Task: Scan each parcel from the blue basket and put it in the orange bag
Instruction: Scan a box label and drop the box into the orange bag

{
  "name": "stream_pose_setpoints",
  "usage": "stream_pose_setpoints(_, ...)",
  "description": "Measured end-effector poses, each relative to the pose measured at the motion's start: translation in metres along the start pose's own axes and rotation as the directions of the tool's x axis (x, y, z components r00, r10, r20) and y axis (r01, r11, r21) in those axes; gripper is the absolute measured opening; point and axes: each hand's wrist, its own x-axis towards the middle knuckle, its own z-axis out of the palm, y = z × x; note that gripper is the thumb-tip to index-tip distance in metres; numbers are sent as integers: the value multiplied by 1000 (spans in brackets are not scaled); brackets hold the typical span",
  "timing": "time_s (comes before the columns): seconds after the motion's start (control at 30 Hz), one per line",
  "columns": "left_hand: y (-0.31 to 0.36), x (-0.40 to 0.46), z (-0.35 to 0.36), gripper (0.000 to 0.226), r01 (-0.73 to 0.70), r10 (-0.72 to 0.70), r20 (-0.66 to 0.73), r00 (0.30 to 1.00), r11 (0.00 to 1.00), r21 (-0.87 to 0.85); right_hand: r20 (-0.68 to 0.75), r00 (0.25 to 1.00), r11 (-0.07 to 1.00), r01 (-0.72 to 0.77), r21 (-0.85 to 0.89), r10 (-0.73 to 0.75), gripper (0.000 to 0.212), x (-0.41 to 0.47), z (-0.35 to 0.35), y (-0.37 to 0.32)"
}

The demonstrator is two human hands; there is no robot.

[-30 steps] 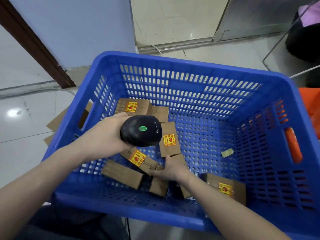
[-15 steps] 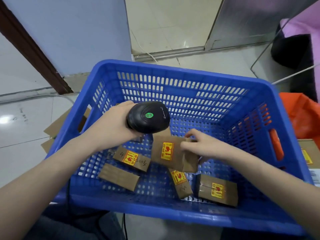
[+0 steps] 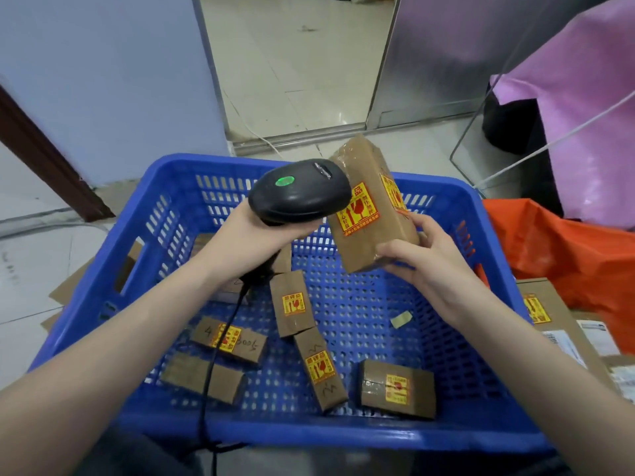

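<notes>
Above the blue basket (image 3: 165,214), the right hand (image 3: 426,259) grips a brown taped parcel (image 3: 372,204) by its lower end, fingers and thumb curled round it, so that the parcel stands tilted with its red-and-yellow fragile sticker (image 3: 360,209) facing the camera. Just beside it, the left hand (image 3: 247,242) holds a black barcode scanner (image 3: 299,192), fingers wrapped round its handle; the scanner's head nearly touches the parcel's left edge, and a green light (image 3: 284,181) glows on top of it. Its black cable (image 3: 220,341) hangs down across the basket and over the near rim. On the basket floor lie more brown parcels: one with handwriting and a sticker (image 3: 228,340) at the left, a plain-faced one (image 3: 202,376) in front of it, two lying end to end near the middle (image 3: 292,304) (image 3: 321,369), and one (image 3: 397,389) near the front right. A small scrap of tape (image 3: 401,319) lies alone on the floor of the basket. Right of the basket sits the orange bag (image 3: 563,255), with flat cardboard boxes (image 3: 549,317) bearing labels in front of it and a pink plastic sheet (image 3: 584,97) behind.
</notes>
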Motion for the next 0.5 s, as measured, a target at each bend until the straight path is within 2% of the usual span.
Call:
stream_pose_setpoints(0.1,5,3,12,33,42,-39,30,999,991,-130,-37,984,969,164,-187,-174,65,-2,2,0)
stream_pose_setpoints(0.23,6,9,19,47,120,-125,5,992,937,-327,90,940,860,336,-383,-328,67,-3,10,0)
stream_pose_setpoints(0.33,7,13,21,47,112,-142,-44,989,906,-408,195,937,869,344,-355,-291,64,-6,19,1)
stream_pose_setpoints(0.43,0,14,24,34,102,-145,-84,986,916,-388,243,927,894,349,-280,-286,38,-1,20,4)
stream_pose_setpoints(0.5,-6,14,24,36,114,-164,-105,981,920,-374,250,917,897,370,-240,-311,26,2,16,4)
